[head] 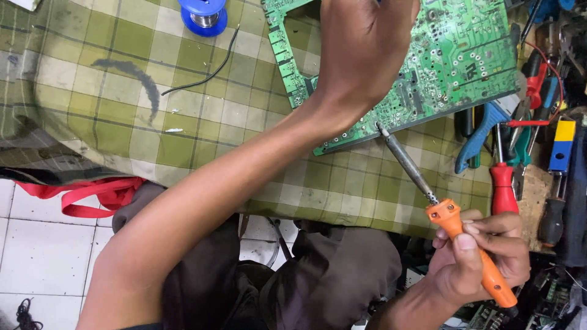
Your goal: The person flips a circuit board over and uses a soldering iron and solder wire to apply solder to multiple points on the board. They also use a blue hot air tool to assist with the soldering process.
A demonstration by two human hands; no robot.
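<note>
- Head view: right hand (480,260) grips orange soldering iron (452,223); its tip touches green circuit board (452,55) edge.
- Left hand (361,49) rests on board, above-left of iron tip; grip cannot be told.
- Solder spool (203,15) well left of left hand.

Even daylight, soft shadows (edges perhaps blurred).

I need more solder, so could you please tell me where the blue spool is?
In the head view, the blue solder spool sits at the top edge on the checked cloth, left of the green circuit board.
</note>
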